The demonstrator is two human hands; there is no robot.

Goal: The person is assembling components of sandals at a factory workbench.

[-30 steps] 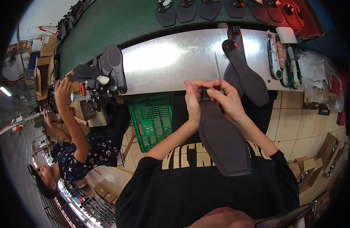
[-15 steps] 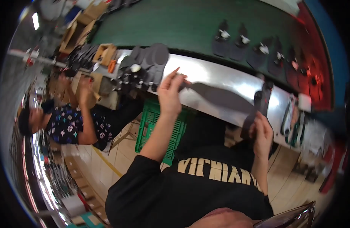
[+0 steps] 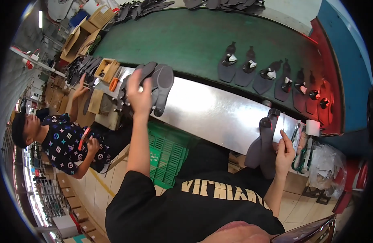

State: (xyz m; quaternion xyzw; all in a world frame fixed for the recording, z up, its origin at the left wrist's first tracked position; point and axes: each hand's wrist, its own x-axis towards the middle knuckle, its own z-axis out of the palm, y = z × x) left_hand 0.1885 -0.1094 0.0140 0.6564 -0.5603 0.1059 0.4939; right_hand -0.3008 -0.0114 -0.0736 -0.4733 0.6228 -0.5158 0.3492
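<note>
My left hand (image 3: 139,96) is raised over the left end of the metal ledge, in front of a pile of dark sandals and soles (image 3: 165,80). Motion blurs its fingers, which look spread with nothing between them. My right hand (image 3: 284,156) is at the ledge's right end, index finger stretched up, with nothing visible in it. Just left of it, dark soles (image 3: 254,154) lie overlapped across the near edge, one of them with a black strap part at its far end. Whether my right fingertips touch them I cannot tell.
Sandals with white stuffing (image 3: 244,73) stand in a row on the green belt (image 3: 170,42), lit red at right. A green crate (image 3: 168,152) is below the metal ledge (image 3: 210,109). A co-worker (image 3: 67,141) sits at left. Scissors (image 3: 303,158) lie at far right.
My left hand has let go of the long dark sole and moved left to the pile. That sole now rests at right beside the strapped one. The co-worker's hands have moved apart.
</note>
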